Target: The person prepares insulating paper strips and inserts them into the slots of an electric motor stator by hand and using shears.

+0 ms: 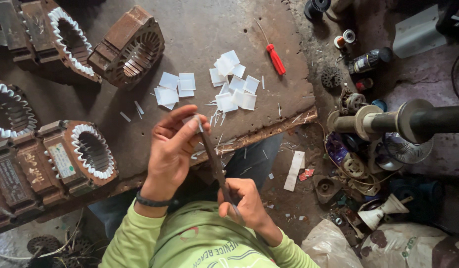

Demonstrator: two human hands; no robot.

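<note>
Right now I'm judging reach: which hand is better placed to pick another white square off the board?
Probably the left hand: it pinches only a small white piece, nearest the white squares. The right hand sits lower, gripping the scissors.

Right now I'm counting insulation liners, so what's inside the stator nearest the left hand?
White paper liners ring the bore of the stator, folded over its slot edges. The centre is hollow and dark. The left hand is apart from it. Windings, if any, are covered.
</note>
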